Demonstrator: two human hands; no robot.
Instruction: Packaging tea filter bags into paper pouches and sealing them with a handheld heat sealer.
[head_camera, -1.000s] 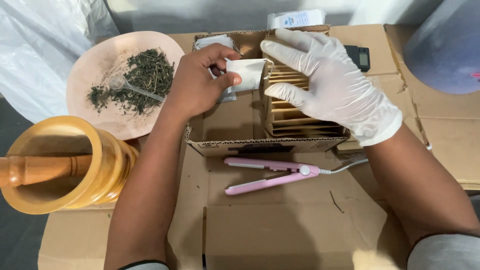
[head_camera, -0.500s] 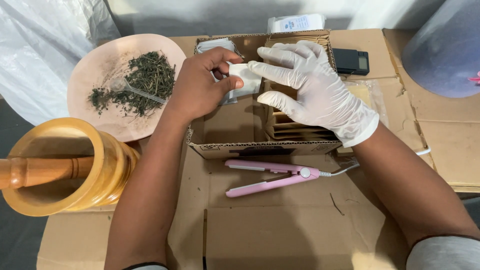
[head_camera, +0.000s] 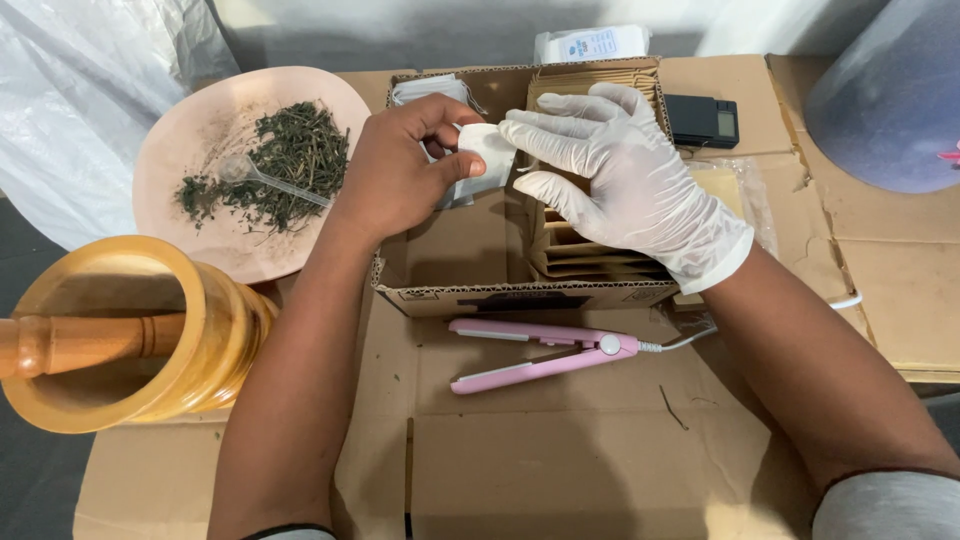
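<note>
My bare left hand (head_camera: 395, 170) pinches a small white paper sachet (head_camera: 487, 147) between thumb and fingers above an open cardboard box (head_camera: 440, 290). My right hand (head_camera: 625, 180), in a white glove, meets the sachet's right edge with its fingertips, fingers spread. Below the right hand, several brown paper envelopes (head_camera: 590, 262) stand in a row in the box's right half. More white sachets (head_camera: 425, 90) lie in the box's back left corner.
A pink plate (head_camera: 200, 230) with dried green herbs (head_camera: 285, 160) and a clear plastic spoon (head_camera: 255, 172) is at the left. A wooden mortar (head_camera: 190, 340) with pestle (head_camera: 70, 340) stands front left. A pink mini flat iron (head_camera: 540, 350) lies before the box. A small black scale (head_camera: 702, 122) sits behind.
My right hand moved left from over the brown envelopes to the sachet's edge. The left hand kept hold of the sachet, which now shows less of its face.
</note>
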